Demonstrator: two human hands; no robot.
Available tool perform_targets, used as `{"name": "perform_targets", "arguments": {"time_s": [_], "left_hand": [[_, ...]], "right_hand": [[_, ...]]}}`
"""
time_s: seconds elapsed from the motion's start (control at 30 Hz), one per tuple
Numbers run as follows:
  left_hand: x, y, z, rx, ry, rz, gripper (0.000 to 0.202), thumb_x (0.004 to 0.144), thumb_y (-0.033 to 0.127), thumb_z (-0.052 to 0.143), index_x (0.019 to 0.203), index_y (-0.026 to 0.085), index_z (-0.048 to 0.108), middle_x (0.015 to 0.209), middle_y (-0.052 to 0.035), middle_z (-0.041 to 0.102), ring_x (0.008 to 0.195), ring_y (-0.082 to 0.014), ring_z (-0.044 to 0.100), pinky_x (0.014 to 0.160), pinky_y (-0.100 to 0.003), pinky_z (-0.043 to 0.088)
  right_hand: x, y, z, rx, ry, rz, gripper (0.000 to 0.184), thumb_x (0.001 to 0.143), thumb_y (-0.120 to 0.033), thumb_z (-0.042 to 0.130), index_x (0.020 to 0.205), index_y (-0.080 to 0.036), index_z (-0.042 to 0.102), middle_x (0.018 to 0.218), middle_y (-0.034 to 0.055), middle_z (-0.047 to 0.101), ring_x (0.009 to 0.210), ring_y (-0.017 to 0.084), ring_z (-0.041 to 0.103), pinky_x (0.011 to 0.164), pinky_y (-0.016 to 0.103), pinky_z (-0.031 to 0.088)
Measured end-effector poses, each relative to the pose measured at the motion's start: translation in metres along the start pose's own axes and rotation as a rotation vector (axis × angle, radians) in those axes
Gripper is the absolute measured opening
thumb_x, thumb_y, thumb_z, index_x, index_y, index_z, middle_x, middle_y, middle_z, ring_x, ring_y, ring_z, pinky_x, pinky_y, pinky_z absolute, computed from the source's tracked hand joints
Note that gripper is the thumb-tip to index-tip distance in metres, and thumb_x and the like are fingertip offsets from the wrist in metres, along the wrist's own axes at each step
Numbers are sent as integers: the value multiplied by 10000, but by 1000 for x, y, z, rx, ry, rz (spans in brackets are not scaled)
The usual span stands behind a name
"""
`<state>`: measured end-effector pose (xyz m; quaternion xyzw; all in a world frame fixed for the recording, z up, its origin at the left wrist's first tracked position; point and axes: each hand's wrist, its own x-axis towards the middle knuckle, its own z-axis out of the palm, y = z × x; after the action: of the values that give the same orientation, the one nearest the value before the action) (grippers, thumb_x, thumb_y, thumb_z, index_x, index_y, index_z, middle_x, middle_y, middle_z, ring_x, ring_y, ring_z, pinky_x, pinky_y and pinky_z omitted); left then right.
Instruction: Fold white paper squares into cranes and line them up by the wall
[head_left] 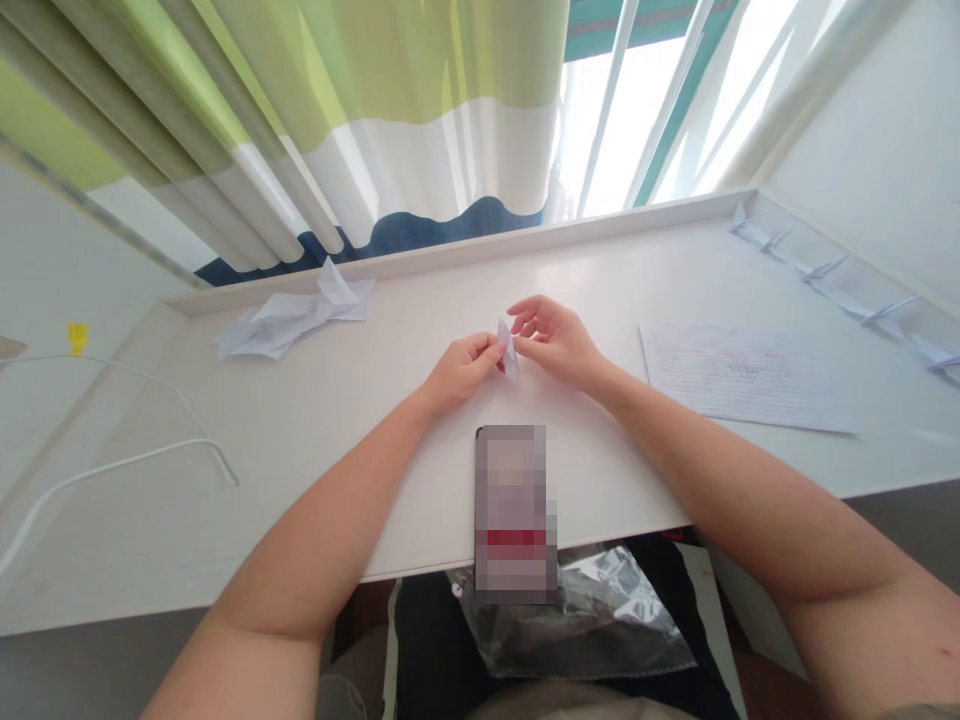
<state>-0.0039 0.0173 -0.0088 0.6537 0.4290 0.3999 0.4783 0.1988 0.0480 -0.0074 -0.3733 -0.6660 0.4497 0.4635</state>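
Observation:
Above the middle of the white desk, my left hand [466, 372] pinches a small piece of folded white paper [508, 352] between thumb and fingers. The paper stands upright, with a pointed top. Just to its right is my right hand [553, 338], its fingers curved and spread apart. The right thumb tip comes close to the paper; whether it touches cannot be made out. A phone [514, 500], blurred over, lies below my hands by the front edge.
Crumpled white papers [300, 312] lie at the back left. A stack of written sheets [739, 375] is on the right, with several folded paper shapes [823, 270] along the right wall. A white cable [127, 460] crosses the left side. A clear plastic bag [592, 620] rests on my lap.

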Motion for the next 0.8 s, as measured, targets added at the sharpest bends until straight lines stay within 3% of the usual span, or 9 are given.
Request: {"name": "perform_targets", "arguments": {"time_s": [0.17,0.3,0.4,0.57,0.8], "left_hand": [[1,-1,0,-29,62,-11,523,978,687,715,867,178,767,866,-74,789,840,-191,699,887,-344,530],[-1,0,1,-74,46,-21,570,896,741,800,832,178,741,839,-66,781,786,-175,686,811,-327,524],[-1,0,2,-132,38,-23,575,829,733,875,821,179,724,840,-63,787,771,-173,694,783,-321,529],[-1,0,-1,-177,-25,-12,548,854,706,873,901,167,783,933,-95,828,859,-203,745,877,-353,564],[2,-3,-4,-115,10,26,591,904,767,784,922,176,780,920,-73,810,870,-193,711,899,-340,531]], "right_hand": [[-2,-4,-1,-105,-19,-70,130,842,-316,758,952,-250,773,908,21,730,832,194,669,786,385,562],[-3,-6,-2,-140,-53,-131,71,848,-296,743,831,-254,798,929,44,739,859,208,677,783,392,570],[-4,-7,-2,-119,-61,-131,84,846,-295,736,822,-258,807,933,50,750,890,220,687,785,394,575],[-2,-7,-1,24,3,-45,149,847,-379,804,912,-246,784,993,54,790,977,239,717,819,399,594],[-1,-7,-1,226,-108,45,378,822,-519,903,1048,-246,771,956,39,784,912,218,738,835,410,640]]}}
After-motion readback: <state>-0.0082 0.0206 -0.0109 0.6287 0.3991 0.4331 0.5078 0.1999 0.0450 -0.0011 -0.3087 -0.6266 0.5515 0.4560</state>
